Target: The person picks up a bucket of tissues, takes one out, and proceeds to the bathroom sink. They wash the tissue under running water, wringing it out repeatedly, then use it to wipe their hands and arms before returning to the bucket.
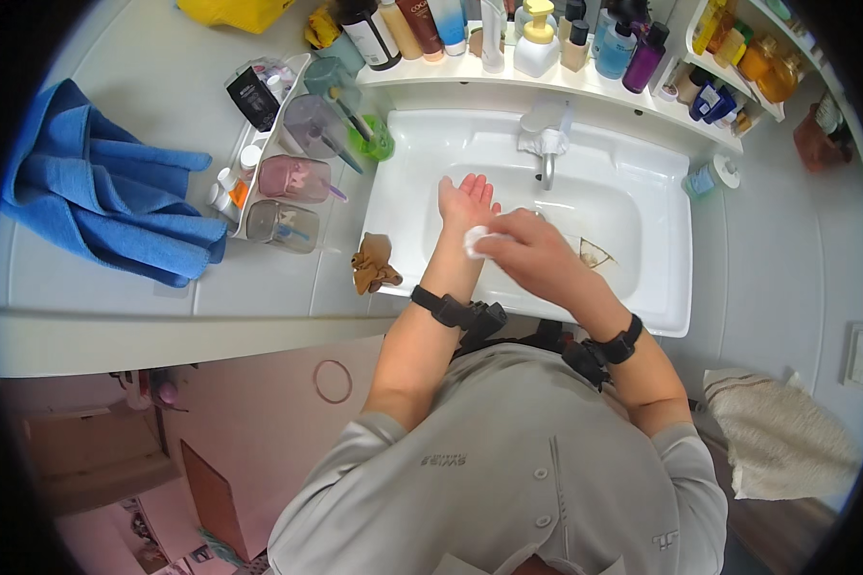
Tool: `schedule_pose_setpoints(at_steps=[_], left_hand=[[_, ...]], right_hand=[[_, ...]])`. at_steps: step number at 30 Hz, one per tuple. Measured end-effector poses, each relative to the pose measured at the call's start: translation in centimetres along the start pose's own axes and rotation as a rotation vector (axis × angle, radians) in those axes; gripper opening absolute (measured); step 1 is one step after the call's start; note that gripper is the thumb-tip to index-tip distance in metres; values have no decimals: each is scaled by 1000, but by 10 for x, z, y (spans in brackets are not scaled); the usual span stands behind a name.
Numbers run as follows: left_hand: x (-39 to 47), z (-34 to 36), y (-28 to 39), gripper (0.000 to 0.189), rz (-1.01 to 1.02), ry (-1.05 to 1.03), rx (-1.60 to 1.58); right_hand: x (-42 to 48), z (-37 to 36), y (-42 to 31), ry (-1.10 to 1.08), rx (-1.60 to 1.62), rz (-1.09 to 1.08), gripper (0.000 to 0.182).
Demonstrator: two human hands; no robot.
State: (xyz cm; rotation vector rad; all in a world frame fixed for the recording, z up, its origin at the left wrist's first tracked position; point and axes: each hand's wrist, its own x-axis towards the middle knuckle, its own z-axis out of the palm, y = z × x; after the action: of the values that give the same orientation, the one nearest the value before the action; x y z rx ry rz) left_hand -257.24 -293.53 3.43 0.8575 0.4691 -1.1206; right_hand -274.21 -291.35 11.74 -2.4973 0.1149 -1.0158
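My left hand (466, 200) is held palm up over the white washbasin (661, 287), fingers apart and nothing in it. A small white wad (477, 241), perhaps a cotton pad, is pinched in my right hand (536, 248) and rests against the inside of my left wrist. Beyond my hands is the faucet (549, 169), its base wrapped in something white and crumpled. Inside the basin, right of my right hand, is a thin brownish triangular item (595, 253) that I cannot identify. A crumpled brown cloth (375, 264) hangs over the basin's left front corner.
Bottles and a white pump dispenser (536, 54) line the shelf (431, 75) behind the basin. To the left are wall-mounted cups (295, 180) and a blue towel (115, 187). At right are a light blue bottle (703, 180) and a beige towel (777, 438).
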Motion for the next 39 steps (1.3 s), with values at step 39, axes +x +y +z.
schedule_pose_setpoints(at_steps=[39], left_hand=[[50, -4, 17, 38, 227, -84, 761]], right_hand=[[11, 22, 39, 232, -97, 65, 21]])
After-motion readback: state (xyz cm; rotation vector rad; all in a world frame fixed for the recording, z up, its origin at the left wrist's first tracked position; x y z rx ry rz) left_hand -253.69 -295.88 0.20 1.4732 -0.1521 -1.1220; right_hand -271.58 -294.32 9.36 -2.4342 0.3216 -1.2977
